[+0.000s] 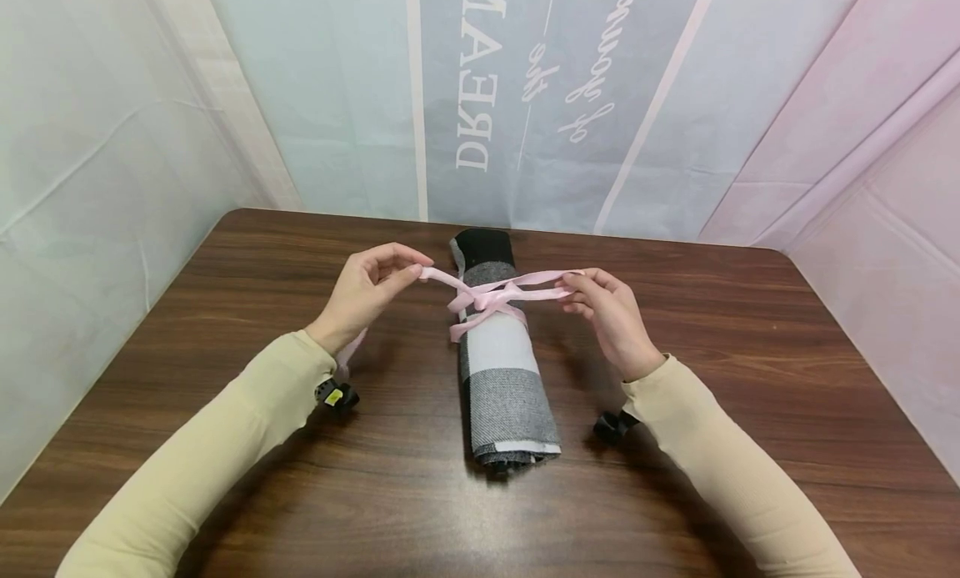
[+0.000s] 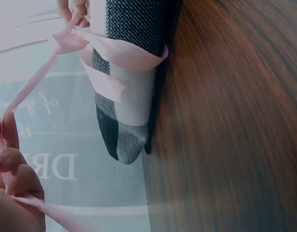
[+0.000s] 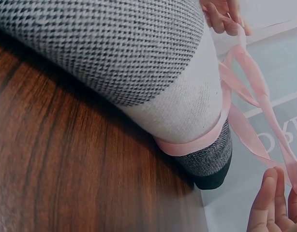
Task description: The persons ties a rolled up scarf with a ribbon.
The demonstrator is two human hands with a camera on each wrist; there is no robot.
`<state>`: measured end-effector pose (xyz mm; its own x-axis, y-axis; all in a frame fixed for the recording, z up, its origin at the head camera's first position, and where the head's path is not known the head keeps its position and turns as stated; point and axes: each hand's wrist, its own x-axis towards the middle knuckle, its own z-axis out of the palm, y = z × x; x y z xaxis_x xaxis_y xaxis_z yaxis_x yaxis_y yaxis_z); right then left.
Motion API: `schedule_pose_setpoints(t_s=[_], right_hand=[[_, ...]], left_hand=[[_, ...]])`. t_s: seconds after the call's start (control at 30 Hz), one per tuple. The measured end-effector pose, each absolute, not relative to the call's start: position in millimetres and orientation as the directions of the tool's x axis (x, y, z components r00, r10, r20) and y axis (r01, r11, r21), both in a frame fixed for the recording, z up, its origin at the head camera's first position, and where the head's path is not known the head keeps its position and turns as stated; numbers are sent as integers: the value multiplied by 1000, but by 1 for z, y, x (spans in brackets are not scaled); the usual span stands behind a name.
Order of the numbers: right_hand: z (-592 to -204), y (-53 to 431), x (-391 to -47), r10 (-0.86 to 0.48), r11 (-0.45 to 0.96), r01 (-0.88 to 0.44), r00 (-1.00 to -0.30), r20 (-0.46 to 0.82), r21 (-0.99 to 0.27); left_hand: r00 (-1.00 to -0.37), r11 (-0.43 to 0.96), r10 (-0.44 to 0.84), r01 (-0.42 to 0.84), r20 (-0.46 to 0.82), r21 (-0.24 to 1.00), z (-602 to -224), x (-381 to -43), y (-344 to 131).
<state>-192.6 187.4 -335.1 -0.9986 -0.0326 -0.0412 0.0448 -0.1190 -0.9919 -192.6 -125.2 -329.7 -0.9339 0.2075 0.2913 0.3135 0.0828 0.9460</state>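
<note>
A rolled checked cloth (image 1: pixel 510 403) in black, grey and white lies lengthwise on the table. Pink ribbon (image 1: pixel 491 304) circles its upper half and crosses in a knot on top, with a short loose piece off the left side. My left hand (image 1: pixel 360 290) pinches one ribbon end between thumb and fingertips, left of the roll; the tail hangs below that wrist. On the other side, my right hand (image 1: pixel 611 315) pinches two ribbon strands drawn out from the knot. Both hands are above the table, apart from the cloth. In the left wrist view the ribbon band (image 2: pixel 129 54) wraps the roll.
The dark brown wooden table (image 1: pixel 375 495) has its back edge against a printed backdrop (image 1: pixel 337 103) with white lettering. Pale fabric (image 1: pixel 97 186) hangs along the left, and pinkish fabric (image 1: pixel 885 161) along the right. Dark straps (image 1: pixel 615 426) hang at both wrists.
</note>
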Motion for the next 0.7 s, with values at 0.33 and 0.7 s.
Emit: schedule_pose_setpoints(t_s=[0.33, 0.7], right_hand=[[-336, 193, -191, -23, -183, 38, -999, -34, -982], [-334, 205, -189, -21, -210, 46, -999, -43, -976]], left_hand=[[-956, 258, 236, 237, 176, 937, -331, -195, -131], [-960, 394, 270, 184, 78, 900, -334, -196, -135]])
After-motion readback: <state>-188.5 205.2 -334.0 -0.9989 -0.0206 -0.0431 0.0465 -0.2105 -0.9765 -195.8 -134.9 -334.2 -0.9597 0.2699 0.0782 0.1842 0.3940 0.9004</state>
